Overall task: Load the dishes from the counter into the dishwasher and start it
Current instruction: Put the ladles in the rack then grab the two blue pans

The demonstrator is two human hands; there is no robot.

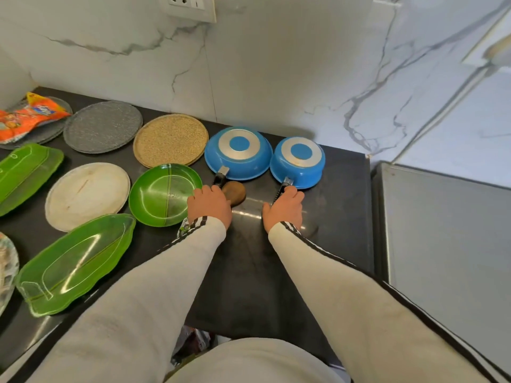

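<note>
Two blue pans lie upside down at the back of the black counter (340,205). My left hand (210,204) grips the brown wooden handle of the larger blue pan (238,153). My right hand (284,210) grips the handle of the smaller blue pan (298,162). A round green plate (163,194) sits just left of my left hand. A white plate (87,196), a tan round mat (171,139), a grey round mat (103,127) and two green leaf-shaped trays (74,262) (25,174) lie further left.
An orange snack packet (27,116) lies on a grey mat at the far left. A marble wall with a socket (188,6) stands behind the counter. A steel surface (448,244) adjoins the counter on the right. A patterned plate (7,272) shows at the left edge.
</note>
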